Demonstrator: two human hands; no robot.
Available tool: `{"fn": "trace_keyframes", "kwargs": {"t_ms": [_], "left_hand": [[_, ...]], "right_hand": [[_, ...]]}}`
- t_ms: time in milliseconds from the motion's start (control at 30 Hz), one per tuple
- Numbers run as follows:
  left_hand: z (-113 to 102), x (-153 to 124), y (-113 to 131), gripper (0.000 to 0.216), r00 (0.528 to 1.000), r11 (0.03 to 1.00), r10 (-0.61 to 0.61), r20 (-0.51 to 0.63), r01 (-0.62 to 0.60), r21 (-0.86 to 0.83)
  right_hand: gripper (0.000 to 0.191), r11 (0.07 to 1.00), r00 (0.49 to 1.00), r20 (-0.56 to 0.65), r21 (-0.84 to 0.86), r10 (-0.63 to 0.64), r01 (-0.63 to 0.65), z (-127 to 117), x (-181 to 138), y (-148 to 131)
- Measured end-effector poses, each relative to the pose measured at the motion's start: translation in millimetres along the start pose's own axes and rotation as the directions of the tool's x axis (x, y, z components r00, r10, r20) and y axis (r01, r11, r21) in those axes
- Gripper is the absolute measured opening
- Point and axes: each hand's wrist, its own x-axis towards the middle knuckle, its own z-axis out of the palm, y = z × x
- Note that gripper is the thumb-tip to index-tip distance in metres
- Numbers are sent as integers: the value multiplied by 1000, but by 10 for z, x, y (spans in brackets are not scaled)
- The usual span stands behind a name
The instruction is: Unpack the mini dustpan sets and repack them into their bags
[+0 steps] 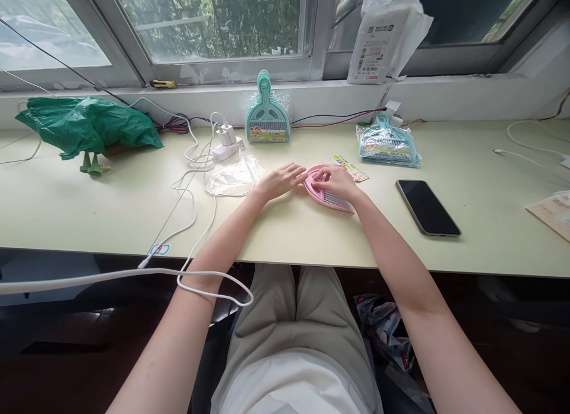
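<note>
A small pink dustpan [317, 194] lies flat on the table, with a pink brush [332, 198] in it whose pale bristles show along the near side. My right hand [335, 181] is over the set, thumb and fingers pinched on the brush near its handle; the palm hides part of it. Fingers stretched out, my left hand [282, 181] rests at the dustpan's left end, its fingertips at the pink rim. Just behind the dustpan is a printed label card [350, 167]. A crumpled clear plastic wrapper [231, 175] lies left of my left hand.
Wrapped teal dustpan sets [267, 114] lean on the wall; wrapped blue ones [388, 145] lie at right. A black phone [428, 207] is nearer. White cables [193, 194] run left past a power adapter [226, 135], crossing over my left forearm. A green bag [89, 126] sits far left.
</note>
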Motion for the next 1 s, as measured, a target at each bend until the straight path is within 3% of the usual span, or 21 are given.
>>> {"fn": "trace_keyframes", "kwargs": {"t_ms": [67, 200, 300, 433, 633, 1000], "left_hand": [[4, 11, -13, 32, 1000, 999, 3, -20, -4, -36], [19, 14, 31, 35, 997, 998, 23, 78, -19, -53], [30, -1, 86, 42, 993, 999, -31, 111, 35, -33], [36, 4, 127, 45, 988, 995, -88, 127, 94, -41], [19, 34, 141, 41, 988, 996, -85, 128, 84, 11], [44, 61, 163, 35, 985, 993, -89, 146, 99, -64]], "right_hand": [[18, 1000, 1000, -1, -3, -6, 6, -7, -8, -17], [19, 1000, 1000, 8, 16, -14, 14, -16, -21, -29], [21, 999, 1000, 20, 45, -7, 6, -11, -17, -6], [21, 997, 1000, 18, 72, -9, 8, -1, -3, 22], [17, 995, 1000, 26, 99, -8, 5, -3, 4, 30], [20, 995, 995, 98, 91, 24, -33, -31, 0, 14]]}}
